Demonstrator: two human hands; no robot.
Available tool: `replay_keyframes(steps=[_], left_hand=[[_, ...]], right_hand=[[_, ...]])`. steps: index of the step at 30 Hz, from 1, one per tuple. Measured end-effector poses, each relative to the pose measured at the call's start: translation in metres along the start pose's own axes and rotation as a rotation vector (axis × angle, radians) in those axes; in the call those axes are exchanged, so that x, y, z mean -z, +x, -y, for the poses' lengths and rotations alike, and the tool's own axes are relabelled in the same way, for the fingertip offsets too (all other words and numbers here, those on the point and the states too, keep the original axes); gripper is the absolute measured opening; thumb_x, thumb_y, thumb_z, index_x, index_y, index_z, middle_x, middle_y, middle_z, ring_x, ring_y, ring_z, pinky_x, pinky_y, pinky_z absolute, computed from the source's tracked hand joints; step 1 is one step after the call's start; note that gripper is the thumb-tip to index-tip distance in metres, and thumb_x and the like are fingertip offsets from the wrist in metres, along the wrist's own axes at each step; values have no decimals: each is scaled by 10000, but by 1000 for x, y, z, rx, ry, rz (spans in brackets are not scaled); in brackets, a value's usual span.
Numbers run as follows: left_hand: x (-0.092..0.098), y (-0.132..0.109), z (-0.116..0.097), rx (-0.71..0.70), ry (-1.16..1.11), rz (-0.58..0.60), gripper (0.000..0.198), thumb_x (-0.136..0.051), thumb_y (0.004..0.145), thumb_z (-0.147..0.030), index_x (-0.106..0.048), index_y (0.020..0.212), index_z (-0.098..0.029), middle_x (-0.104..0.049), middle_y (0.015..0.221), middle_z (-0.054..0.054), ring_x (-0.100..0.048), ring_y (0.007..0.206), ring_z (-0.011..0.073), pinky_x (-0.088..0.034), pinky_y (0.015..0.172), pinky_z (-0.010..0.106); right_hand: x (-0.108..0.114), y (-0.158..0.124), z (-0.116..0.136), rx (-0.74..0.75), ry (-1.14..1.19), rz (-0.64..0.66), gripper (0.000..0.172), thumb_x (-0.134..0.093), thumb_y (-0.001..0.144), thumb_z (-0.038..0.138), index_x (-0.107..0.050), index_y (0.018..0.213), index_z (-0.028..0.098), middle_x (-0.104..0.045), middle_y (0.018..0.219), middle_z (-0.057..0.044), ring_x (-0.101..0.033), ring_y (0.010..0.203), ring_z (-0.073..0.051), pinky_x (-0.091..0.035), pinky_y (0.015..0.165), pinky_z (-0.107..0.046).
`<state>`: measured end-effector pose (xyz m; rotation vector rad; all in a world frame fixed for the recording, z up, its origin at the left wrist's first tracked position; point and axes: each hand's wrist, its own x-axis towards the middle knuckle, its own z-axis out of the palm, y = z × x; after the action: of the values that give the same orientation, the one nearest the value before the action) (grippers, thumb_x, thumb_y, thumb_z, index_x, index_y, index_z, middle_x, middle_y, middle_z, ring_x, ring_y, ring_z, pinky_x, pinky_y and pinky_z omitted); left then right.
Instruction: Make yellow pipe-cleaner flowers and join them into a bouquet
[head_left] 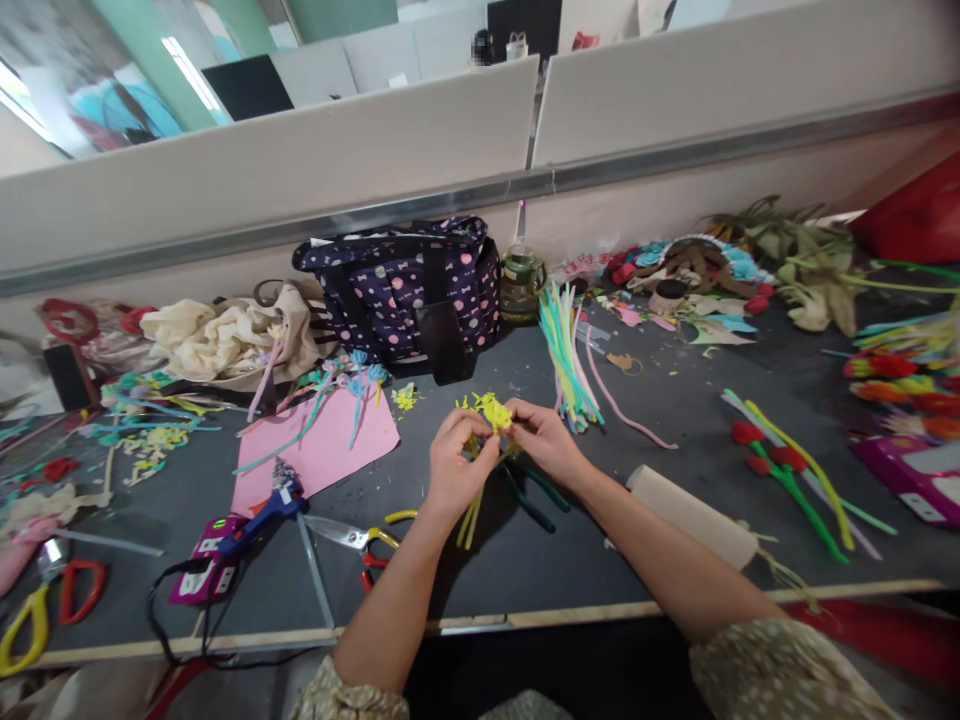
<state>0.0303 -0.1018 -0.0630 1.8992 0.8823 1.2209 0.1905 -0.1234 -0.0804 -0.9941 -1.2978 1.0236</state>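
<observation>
Both hands meet over the dark table around a yellow fuzzy craft piece [493, 410] with curled petals. My left hand [459, 465] is closed on it from the left, with thin yellow-green stems [469, 522] hanging below the fingers. From the right, my right hand [547, 443] pinches the edge of the same piece. Dark green-handled pliers [534, 497] lie just under the hands. Small yellow scraps [406, 398] are scattered on the table to the upper left of my left hand.
Yellow-red scissors [360, 537], a blue glue gun [270, 512] and pink sheet [322, 445] lie left. Behind are a patterned bag [405, 290], phone [442, 342] and pipe-cleaner bundle [566, 360]. A cardboard roll [694, 515] and red flowers [787, 460] are right.
</observation>
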Motion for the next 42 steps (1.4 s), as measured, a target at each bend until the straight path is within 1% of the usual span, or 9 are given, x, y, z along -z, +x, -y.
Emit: replay_keyframes(steps=[6, 8, 11, 17, 24, 27, 34, 38, 42], left_hand=[[3, 7, 12, 598, -790, -98, 266, -622, 826, -410, -658, 885, -153, -652, 819, 46, -613, 682, 138, -505, 654, 274], [3, 9, 22, 757, -935, -128, 239, -665, 795, -340, -662, 897, -124, -683, 842, 62, -634, 683, 126, -512, 634, 245], [-1, 8, 34, 902, -1032, -52, 226, -695, 767, -219, -647, 955, -104, -700, 828, 70, -656, 683, 129, -538, 641, 244], [-14, 1, 33, 983, -1000, 182, 315, -734, 715, -143, -604, 1000, -117, -673, 757, 44, -643, 589, 128, -545, 527, 230], [-17, -1, 18, 992, -868, 488, 319, -817, 647, -322, -613, 746, -97, -623, 614, 36, -576, 444, 110, -491, 422, 221], [-19, -2, 15, 962, -856, 385, 379, -835, 617, -397, -628, 731, -100, -621, 605, 28, -565, 464, 98, -490, 447, 217], [-19, -1, 15, 731, -820, 100, 380, -863, 557, -397, -614, 622, -118, -540, 538, -30, -472, 460, 60, -413, 455, 199], [-15, -1, 13, 835, -885, 168, 431, -859, 541, -465, -659, 661, -103, -607, 595, 22, -498, 470, 76, -387, 443, 209], [-12, 1, 8, 973, -928, 259, 410, -886, 510, -384, -694, 701, -75, -620, 598, 40, -518, 490, 70, -379, 462, 188]], right_hand=[[3, -1, -8, -64, 218, 8, 289, -725, 777, 454, -682, 810, 170, -613, 794, -28, -540, 727, -155, -446, 679, -266], [1, -1, -8, -81, 291, -4, 306, -755, 744, 466, -697, 826, 176, -632, 802, -33, -555, 735, -159, -466, 688, -273], [-1, -2, -7, -132, 401, -37, 311, -798, 699, 458, -701, 816, 187, -635, 766, -20, -557, 688, -141, -484, 666, -264], [0, -4, -4, -172, 469, -96, 331, -833, 654, 458, -693, 788, 190, -608, 715, -3, -534, 606, -114, -473, 547, -229], [6, -1, 1, -55, 379, -159, 300, -817, 673, 462, -676, 750, 209, -597, 716, 4, -536, 648, -130, -464, 598, -252], [7, 0, 2, -38, 334, -135, 269, -794, 713, 436, -668, 749, 201, -578, 738, 5, -524, 658, -128, -452, 626, -257], [8, 2, 0, 5, 141, -111, 305, -737, 760, 471, -635, 728, 185, -539, 748, -6, -502, 724, -158, -432, 697, -281], [6, 1, -1, -19, 140, -62, 287, -714, 786, 459, -635, 742, 187, -519, 736, -5, -481, 700, -152, -422, 653, -274], [4, 0, -2, -12, 170, -14, 283, -718, 787, 438, -637, 705, 179, -525, 733, 1, -485, 696, -141, -417, 656, -264]])
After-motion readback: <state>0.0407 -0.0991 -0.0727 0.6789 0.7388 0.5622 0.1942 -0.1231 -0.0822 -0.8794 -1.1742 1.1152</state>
